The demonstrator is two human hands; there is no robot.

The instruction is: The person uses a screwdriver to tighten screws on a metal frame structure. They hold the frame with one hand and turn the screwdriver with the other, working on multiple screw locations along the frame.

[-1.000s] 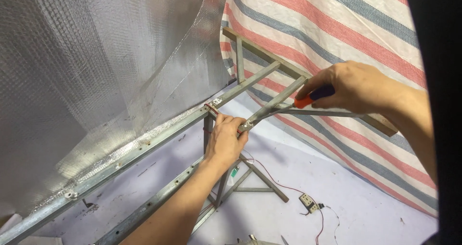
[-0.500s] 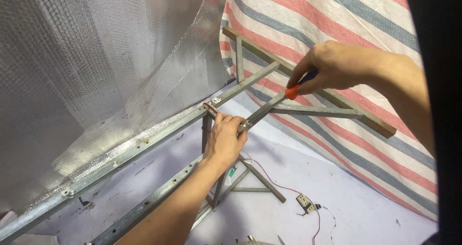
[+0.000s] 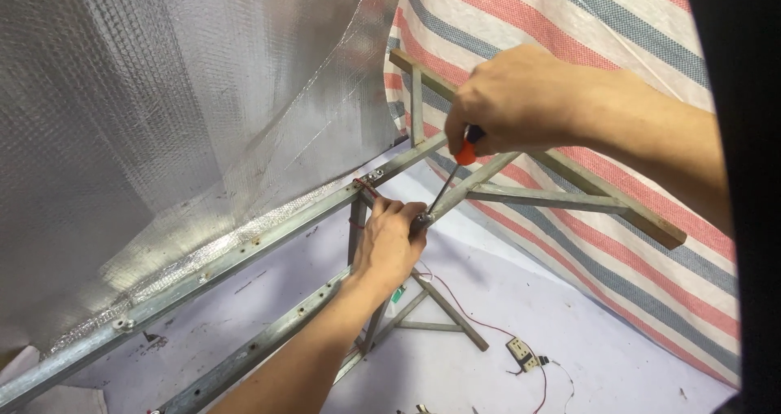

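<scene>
Screwdriver with orange handle and steel shaft (image 3: pixel 446 180) gripped in right hand (image 3: pixel 508 97), tip on grey galvanised angle-iron frame (image 3: pixel 244 247) joint; left hand (image 3: pixel 390 243) clenched beside joint; fastening apparently unfinished.

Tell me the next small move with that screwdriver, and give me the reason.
Probably turn the screwdriver in place while pressing down. Its tip sits at the joint of the metal frame beside the left hand, which grips that joint, and the right hand is closed over the orange handle.
</scene>
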